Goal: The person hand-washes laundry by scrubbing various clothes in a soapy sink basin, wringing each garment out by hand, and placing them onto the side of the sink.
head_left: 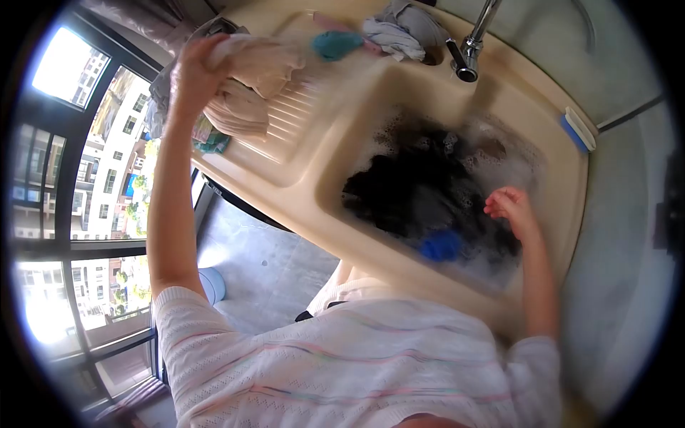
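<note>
My left hand [198, 70] is closed on a wet, cream-coloured cloth [258, 65] at the ribbed washboard side of the sink. Its folds hang over the ridges, and its exact kind cannot be made out. Over the soapy water at the right of the basin is my right hand [510, 208], fingers loosely bent with nothing visible in them. Dark laundry [410, 175] floats in the basin below and to the left of that hand. A bright blue object [441, 245] lies partly in the suds near the basin's front wall; its kind is unclear.
The beige sink [314, 207] has a chrome faucet [467, 60] at its back. Grey cloths [403, 32] and a teal cloth [337, 45] rest on the back ledge. A blue-and-white brush [578, 130] sits on the right rim. On the floor stands a light-blue bucket [212, 285].
</note>
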Available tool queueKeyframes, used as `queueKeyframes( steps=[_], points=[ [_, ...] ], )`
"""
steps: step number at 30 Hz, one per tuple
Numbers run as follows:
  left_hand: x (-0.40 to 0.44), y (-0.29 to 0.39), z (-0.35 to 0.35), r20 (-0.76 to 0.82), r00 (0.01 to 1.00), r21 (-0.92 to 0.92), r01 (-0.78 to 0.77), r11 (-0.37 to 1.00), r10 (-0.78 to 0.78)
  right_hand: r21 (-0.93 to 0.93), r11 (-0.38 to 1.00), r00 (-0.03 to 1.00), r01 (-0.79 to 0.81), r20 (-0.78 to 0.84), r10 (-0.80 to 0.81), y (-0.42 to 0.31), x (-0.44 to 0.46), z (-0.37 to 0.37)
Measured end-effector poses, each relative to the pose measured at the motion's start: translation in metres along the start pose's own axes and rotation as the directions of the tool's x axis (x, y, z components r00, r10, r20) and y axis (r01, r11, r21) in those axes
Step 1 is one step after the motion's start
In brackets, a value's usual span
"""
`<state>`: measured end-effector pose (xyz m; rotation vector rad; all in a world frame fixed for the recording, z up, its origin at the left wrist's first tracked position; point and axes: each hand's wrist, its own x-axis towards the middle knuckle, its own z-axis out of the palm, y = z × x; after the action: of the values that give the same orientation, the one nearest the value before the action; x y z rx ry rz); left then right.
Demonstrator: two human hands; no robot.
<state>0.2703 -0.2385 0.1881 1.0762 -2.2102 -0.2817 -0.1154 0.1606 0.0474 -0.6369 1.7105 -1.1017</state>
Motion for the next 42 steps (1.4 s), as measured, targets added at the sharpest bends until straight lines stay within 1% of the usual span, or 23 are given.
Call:
queueKeyframes(
  steps=[1, 3, 6, 10, 13, 15, 17, 19, 21, 23, 25, 27, 28, 29, 30, 31, 33, 34, 37, 38, 39, 41, 42],
  points=[
    [-0.016, -0.018, 0.017, -0.108, 0.992, 0.302, -0.026, 0.953, 0.062, 0.010, 1.000, 1.000, -0.029, -0.008, 0.029, 0.005, 0.000, 0.000],
    [-0.057, -0.020, 0.041, -0.054, 0.997, 0.582, 0.083, 0.809, -0.064, 0.025, 0.996, 0.996, -0.080, -0.024, 0.080, 0.013, 0.002, -0.003],
    [-0.077, -0.064, 0.040, -0.061, 0.995, 0.319, 0.098, 0.943, -0.083, 0.046, 0.992, 0.991, -0.120, -0.047, 0.122, 0.028, 0.002, -0.012],
    [-0.067, -0.067, 0.035, -0.156, 0.960, 0.128, 0.251, 0.959, -0.231, 0.068, 0.986, 0.987, -0.152, -0.046, 0.155, 0.028, 0.006, -0.012],
    [-0.053, -0.077, 0.029, -0.347, 0.936, 0.029, 0.075, 0.997, -0.060, 0.019, 0.984, 0.983, -0.178, -0.044, 0.179, 0.027, 0.009, -0.005],
    [-0.049, -0.075, 0.032, -0.364, 0.931, 0.204, 0.045, 0.978, 0.033, -0.053, 0.983, 0.984, -0.175, -0.055, 0.172, 0.029, 0.016, -0.010],
    [-0.054, -0.083, 0.043, -0.110, 0.993, 0.457, 0.086, 0.885, -0.040, -0.112, 0.980, 0.985, -0.162, -0.078, 0.154, 0.040, 0.029, -0.023],
    [-0.065, -0.090, 0.054, 0.076, 0.997, 0.623, -0.054, 0.781, 0.008, -0.121, 0.985, 0.980, -0.126, -0.168, 0.104, 0.042, 0.042, -0.034],
    [-0.056, -0.127, 0.047, 0.172, 0.976, 0.485, -0.203, 0.851, 0.135, -0.146, 0.981, 0.960, -0.129, -0.267, 0.087, 0.050, 0.063, -0.051],
    [-0.043, -0.116, 0.039, 0.292, 0.956, 0.393, -0.092, 0.915, -0.029, -0.209, 0.971, 0.942, -0.118, -0.332, 0.043, 0.052, 0.083, -0.061],
    [-0.042, -0.110, 0.044, 0.239, 0.965, 0.515, -0.221, 0.828, 0.109, -0.435, 0.900, 0.914, 0.009, -0.361, -0.183, 0.047, 0.100, -0.057],
    [-0.052, 0.001, 0.052, 0.079, 0.993, 0.380, -0.113, 0.918, 0.089, -0.610, 0.792, 0.891, 0.033, -0.342, -0.300, 0.049, 0.120, -0.053],
    [-0.058, 0.035, 0.063, 0.148, 0.986, 0.365, -0.121, 0.923, 0.071, -0.709, 0.705, 0.881, -0.004, -0.335, -0.333, 0.060, 0.129, -0.052],
    [-0.064, 0.046, 0.082, 0.199, 0.971, 0.204, -0.175, 0.963, 0.134, -0.796, 0.604, 0.873, -0.040, -0.321, -0.366, 0.077, 0.141, -0.051],
    [-0.069, 0.056, 0.102, 0.242, 0.949, 0.036, -0.215, 0.976, 0.200, -0.867, 0.492, 0.867, -0.078, -0.302, -0.395, 0.089, 0.150, -0.052],
    [-0.073, 0.085, 0.115, 0.340, 0.894, 0.205, -0.373, 0.905, 0.292, -0.831, 0.553, 0.888, -0.064, -0.300, -0.348, 0.094, 0.156, -0.056],
    [-0.084, 0.123, 0.146, 0.382, 0.848, -0.011, -0.393, 0.919, 0.367, -0.747, 0.663, 0.927, -0.056, -0.285, -0.243, 0.101, 0.156, -0.068],
    [-0.092, 0.138, 0.162, 0.374, 0.840, -0.084, -0.391, 0.916, 0.393, -0.654, 0.756, 0.950, 0.021, -0.222, -0.219, 0.092, 0.148, -0.075],
    [-0.113, 0.181, 0.201, 0.534, 0.723, -0.228, -0.376, 0.898, 0.438, -0.207, 0.976, 0.976, -0.070, -0.216, 0.024, 0.079, 0.115, -0.096],
    [-0.123, 0.192, 0.217, 0.566, 0.677, -0.293, -0.367, 0.883, 0.470, -0.359, 0.921, 0.969, -0.150, -0.236, 0.066, 0.092, 0.113, -0.103],
    [-0.132, 0.202, 0.233, 0.636, 0.588, -0.338, -0.370, 0.865, 0.500, -0.544, 0.831, 0.977, -0.114, -0.212, -0.005, 0.104, 0.110, -0.100],
    [-0.152, 0.216, 0.262, 0.851, 0.324, -0.266, -0.413, 0.871, 0.414, -0.832, 0.555, 0.986, -0.023, -0.112, -0.126, 0.124, 0.098, -0.083],
    [-0.158, 0.228, 0.271, 0.965, 0.143, -0.127, -0.476, 0.870, 0.219, -0.726, 0.688, 0.999, 0.003, -0.028, -0.035, 0.120, 0.089, -0.078]
  ],
)
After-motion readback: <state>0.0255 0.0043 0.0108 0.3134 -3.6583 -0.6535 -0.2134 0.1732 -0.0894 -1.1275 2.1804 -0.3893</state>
